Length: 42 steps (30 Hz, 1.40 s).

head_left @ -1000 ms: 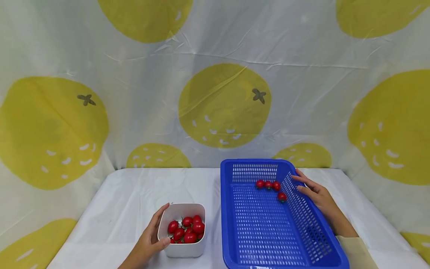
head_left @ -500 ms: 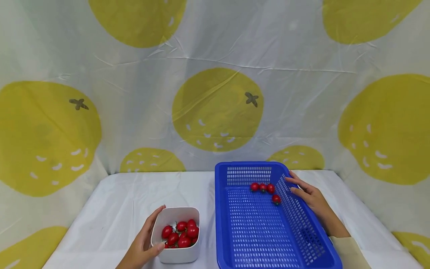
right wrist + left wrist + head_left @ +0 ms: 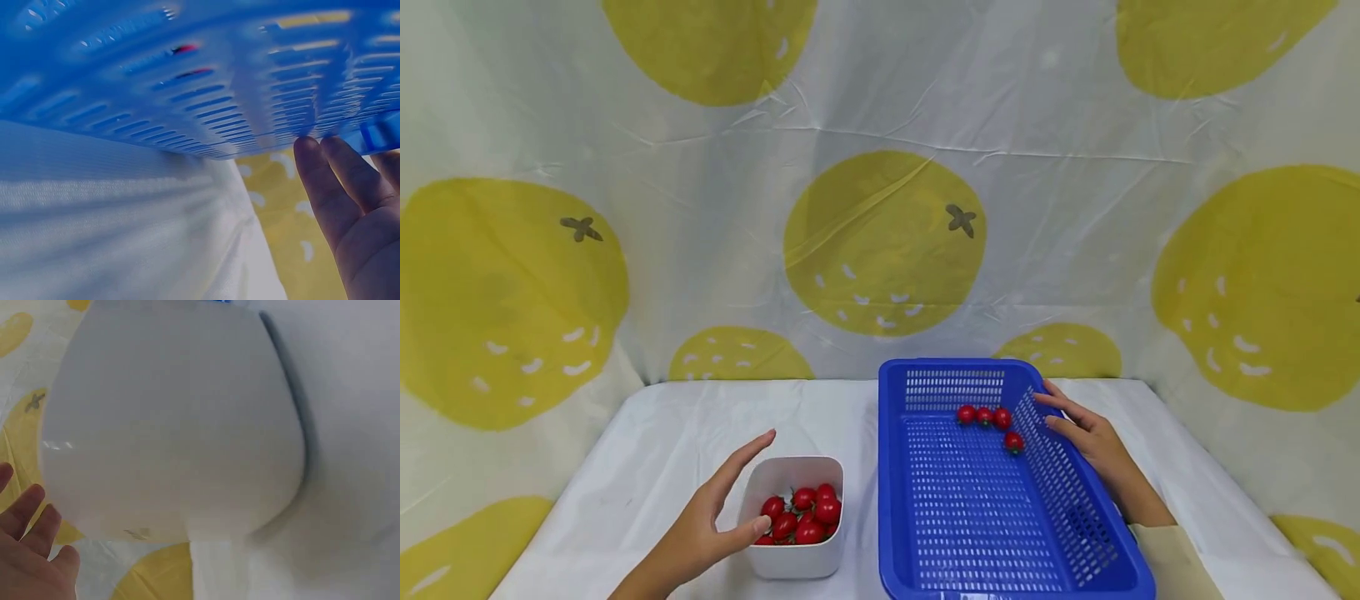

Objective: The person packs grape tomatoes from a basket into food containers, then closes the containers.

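In the head view, a white square box point(image 3: 795, 563) holding several red cherry tomatoes point(image 3: 810, 532) stands at the lower centre. My left hand point(image 3: 700, 521) is beside its left side, thumb and fingers spread wide; the thumb tip overlaps the near left rim. The left wrist view shows the box's smooth wall point(image 3: 175, 425) with the fingers at its lower left. To the right is a blue slotted basket point(image 3: 977, 508) with several cherry tomatoes point(image 3: 983, 416) near its far right corner. My right hand point(image 3: 1097, 442) holds its right rim, with fingertips point(image 3: 306, 145) against the outer wall.
A white cloth point(image 3: 700, 425) covers the table. Behind it hangs a pale curtain point(image 3: 715, 242) printed with yellow fruit, which also runs along both sides. The box stands a short way left of the basket.
My left hand has let go of the white box and opened out to its left. The right hand stays on the basket rim. The head view shifted slightly.
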Tool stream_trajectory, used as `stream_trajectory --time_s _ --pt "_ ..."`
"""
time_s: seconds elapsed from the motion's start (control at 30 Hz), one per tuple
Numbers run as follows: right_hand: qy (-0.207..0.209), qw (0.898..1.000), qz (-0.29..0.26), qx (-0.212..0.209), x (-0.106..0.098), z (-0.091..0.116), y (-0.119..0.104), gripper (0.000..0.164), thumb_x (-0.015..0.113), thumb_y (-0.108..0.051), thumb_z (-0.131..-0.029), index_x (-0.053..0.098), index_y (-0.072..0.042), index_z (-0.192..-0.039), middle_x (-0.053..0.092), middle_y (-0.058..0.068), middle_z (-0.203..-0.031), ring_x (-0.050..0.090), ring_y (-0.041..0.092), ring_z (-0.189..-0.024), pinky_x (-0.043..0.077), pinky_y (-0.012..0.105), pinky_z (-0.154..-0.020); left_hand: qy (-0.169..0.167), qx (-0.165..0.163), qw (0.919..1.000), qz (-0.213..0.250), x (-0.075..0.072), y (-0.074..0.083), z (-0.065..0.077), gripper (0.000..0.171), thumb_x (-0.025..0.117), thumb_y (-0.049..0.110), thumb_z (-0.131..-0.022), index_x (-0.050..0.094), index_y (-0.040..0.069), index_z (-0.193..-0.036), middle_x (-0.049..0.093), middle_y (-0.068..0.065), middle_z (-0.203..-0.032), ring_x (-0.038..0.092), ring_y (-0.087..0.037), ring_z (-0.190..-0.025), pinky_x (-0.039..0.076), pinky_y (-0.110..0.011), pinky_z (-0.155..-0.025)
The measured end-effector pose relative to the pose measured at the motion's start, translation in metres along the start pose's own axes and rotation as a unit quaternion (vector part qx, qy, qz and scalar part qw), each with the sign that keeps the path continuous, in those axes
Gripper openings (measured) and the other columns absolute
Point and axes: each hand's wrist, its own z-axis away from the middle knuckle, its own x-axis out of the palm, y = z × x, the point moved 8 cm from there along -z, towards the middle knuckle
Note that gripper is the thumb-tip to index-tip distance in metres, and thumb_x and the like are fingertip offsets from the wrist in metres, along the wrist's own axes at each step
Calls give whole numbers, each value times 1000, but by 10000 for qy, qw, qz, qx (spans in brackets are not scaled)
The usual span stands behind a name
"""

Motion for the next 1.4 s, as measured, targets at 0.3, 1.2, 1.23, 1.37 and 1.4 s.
stream_trajectory --time_s 0.3,1.2,1.23,1.37,1.4 --pt "-65 10000 -59 17 3 -1 4 43 51 -14 -101 46 5 -139 23 9 -158 27 6 -141 41 11 -92 -474 955 9902 -902 -4 54 -26 82 76 24 -81 33 20 -150 35 2 -153 35 -18 -139 36 -31 -107" --pt "-8 10000 78 -19 -2 -1 0 44 53 -14 -100 46 4 -139 26 5 -157 33 -5 -132 41 8 -91 -2343 607 9592 -1460 58 72 -173 80 68 50 -84 27 35 -151 30 15 -153 27 -7 -140 32 -43 -110" --pt "-13 10000 58 -23 -2 -1 -1 44 53 -13 -100 46 4 -139 25 5 -157 33 -5 -132 40 8 -91 -2363 625 9582 -1488 61 72 -178 80 68 50 -84 27 34 -151 29 14 -153 27 -7 -140 31 -43 -110" --pt "-29 10000 85 -7 -1 -2 -1 44 53 -13 -100 46 3 -139 26 4 -157 34 -9 -128 42 9 -90 -2567 771 9520 -1476 78 73 -192 84 68 49 -85 24 29 -153 29 10 -155 28 -9 -141 31 -43 -111" --pt "-35 10000 73 -1 0 -2 -1 44 53 -13 -100 46 3 -139 26 4 -157 34 -9 -129 42 9 -90 -2618 814 9504 -1468 82 74 -196 84 68 49 -85 24 28 -153 30 9 -154 29 -10 -141 31 -42 -111"
